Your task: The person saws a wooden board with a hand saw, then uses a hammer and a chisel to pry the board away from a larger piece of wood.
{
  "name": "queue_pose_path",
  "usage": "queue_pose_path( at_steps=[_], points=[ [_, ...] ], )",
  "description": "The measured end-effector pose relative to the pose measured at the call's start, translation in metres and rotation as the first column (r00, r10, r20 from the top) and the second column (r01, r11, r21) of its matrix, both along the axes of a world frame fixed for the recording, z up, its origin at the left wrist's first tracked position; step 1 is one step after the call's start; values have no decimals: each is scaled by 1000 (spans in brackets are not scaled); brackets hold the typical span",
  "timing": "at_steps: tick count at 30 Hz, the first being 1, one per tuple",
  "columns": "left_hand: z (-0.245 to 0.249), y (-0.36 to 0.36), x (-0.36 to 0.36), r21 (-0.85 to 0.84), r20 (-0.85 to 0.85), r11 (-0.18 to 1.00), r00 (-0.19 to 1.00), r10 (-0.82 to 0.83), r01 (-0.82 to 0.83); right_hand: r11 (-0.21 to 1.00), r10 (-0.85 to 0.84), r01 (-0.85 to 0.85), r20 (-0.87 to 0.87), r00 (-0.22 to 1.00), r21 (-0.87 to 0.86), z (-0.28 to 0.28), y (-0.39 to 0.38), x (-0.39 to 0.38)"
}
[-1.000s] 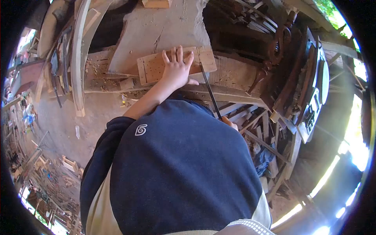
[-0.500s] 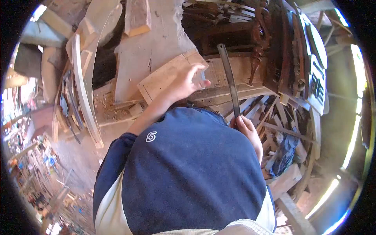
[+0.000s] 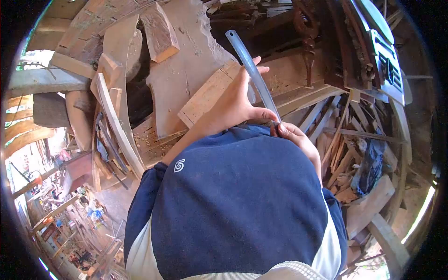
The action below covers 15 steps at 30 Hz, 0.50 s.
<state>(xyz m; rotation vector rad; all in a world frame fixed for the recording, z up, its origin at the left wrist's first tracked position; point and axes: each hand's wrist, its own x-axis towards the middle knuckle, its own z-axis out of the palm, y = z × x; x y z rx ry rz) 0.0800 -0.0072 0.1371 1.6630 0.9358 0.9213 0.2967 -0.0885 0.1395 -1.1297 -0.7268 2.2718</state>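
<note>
A long steel ruler (image 3: 254,72), with a round end and a small hole at its far tip, slants up and to the left in front of my chest. My right hand (image 3: 291,133) pinches its near end between thumb and fingers. Alongside the ruler is my left hand (image 3: 245,93), open, its fingers stretched past the far side and its thumb reaching toward the end that my right hand grips. The ruler partly covers the left fingers. Beneath my left forearm lies a pale wooden board (image 3: 205,100) with dark marks on its surface.
A broad slab (image 3: 172,88) with a rough edge lies beyond the board, bearing a wood block (image 3: 161,37). Dark carved furniture (image 3: 308,39) stands at the back right. Offcuts (image 3: 347,154) pile up on the right, and curved wooden pieces (image 3: 116,126) lean on the left.
My left hand has moved from over the board across to the ruler. The ruler now leans further left, and my right hand still holds its near end. The view has shifted slightly.
</note>
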Motion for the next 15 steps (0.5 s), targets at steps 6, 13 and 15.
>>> queue_pose_path(
  at_steps=[6,13,15],
  points=[
    [8,13,-15,153,-133,988,991,18,3,1000,19,-19,-21,1000,16,4,4,-1],
    [2,33,-25,41,41,978,978,203,-205,994,97,-94,-58,994,51,-3,7,7],
    [-8,44,-31,40,91,970,968,236,-240,994,100,-97,-60,993,57,-4,7,8]
  ],
)
